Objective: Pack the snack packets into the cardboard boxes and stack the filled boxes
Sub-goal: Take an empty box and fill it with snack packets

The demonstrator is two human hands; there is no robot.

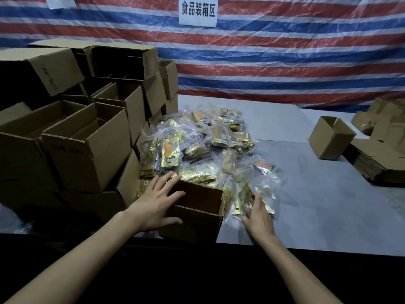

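The grey surface [306,205] carries stacked cardboard boxes [87,154], brown and open-topped, at 9 o'clock, and at centre a heap of snack packets [197,145], gold foil inside clear bags. One open box [197,224] stands at 6 o'clock on the near edge, touching the heap. The left hand [157,205] rests on its left wall with fingers straight and spread; the right hand [260,218] lies on a clear bag [263,185] at 5 o'clock, and whether it grips cannot be told.

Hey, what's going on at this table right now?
A person is packing snacks. Their left hand rests on an open cardboard box at the front of the table, while the right hand touches a clear bag of gold packets beside it. More bags lie heaped behind; open boxes are stacked at left.
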